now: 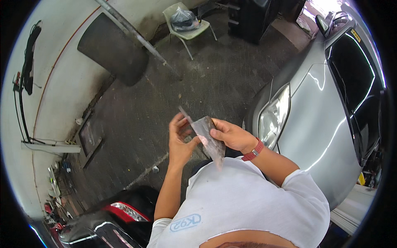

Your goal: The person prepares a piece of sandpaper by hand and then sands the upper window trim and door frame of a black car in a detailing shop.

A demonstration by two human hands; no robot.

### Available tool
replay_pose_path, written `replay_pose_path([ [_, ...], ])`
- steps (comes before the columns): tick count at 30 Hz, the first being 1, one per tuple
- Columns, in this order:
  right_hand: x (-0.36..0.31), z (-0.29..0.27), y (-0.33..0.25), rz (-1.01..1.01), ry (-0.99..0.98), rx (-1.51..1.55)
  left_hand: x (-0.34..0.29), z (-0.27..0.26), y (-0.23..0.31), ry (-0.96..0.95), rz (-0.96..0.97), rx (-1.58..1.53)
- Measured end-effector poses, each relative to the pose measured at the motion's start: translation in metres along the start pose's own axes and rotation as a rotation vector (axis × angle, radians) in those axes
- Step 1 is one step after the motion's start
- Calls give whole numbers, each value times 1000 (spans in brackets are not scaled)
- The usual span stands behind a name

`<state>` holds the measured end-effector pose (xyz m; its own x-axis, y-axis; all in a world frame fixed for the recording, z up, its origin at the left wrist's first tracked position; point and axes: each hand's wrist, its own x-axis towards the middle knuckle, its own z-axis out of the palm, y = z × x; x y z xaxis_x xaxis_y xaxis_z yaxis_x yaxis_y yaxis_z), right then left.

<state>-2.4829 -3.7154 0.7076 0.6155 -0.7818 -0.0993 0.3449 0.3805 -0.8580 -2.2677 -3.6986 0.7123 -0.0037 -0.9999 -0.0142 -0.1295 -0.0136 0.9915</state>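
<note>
In front of my chest I hold a flat, partly see-through plastic packet (209, 142) with something dark in or behind it. My right hand (231, 134) pinches its upper right edge, thumb on top and fingers underneath. At its left edge my left hand (180, 138) has the thumb against the plastic, the other fingers curled behind. A thin, pale strip (185, 113) sticks out past those fingers; whether it belongs to the packet I cannot tell. The packet's lower tip hangs close to my white shirt.
A silver car (314, 111) stands to my right, a dark vehicle (111, 223) with a red-and-clear lamp at lower left. Ahead are a pale chair (190, 31) bearing a bag, a black cabinet (252, 18), a slanted metal pole (136, 35) and a dark panel (111, 49) against the wall.
</note>
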Motion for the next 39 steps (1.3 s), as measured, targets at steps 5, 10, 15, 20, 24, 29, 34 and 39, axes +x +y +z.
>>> replay_pose_path([
  [5,83,-63,-12,-23,426,464,111,-23,-7,-22,53,-37],
  [10,165,-146,-19,201,401,546,223,16,-11,3,405,304],
  [15,287,-247,-116,-257,625,162,337,50,-12,73,-4,213],
  [20,351,-304,-186,-179,472,-619,450,87,14,-55,-125,303],
  [24,425,-352,-216,-252,675,-199,509,90,17,49,-37,195],
  [29,477,-373,-231,-200,403,-626,590,84,-4,-118,-248,179],
  [34,566,-467,-279,-323,691,-563,701,64,-11,-111,-203,167],
  [39,658,-522,-339,-275,638,-175,820,28,-36,47,-305,-362],
])
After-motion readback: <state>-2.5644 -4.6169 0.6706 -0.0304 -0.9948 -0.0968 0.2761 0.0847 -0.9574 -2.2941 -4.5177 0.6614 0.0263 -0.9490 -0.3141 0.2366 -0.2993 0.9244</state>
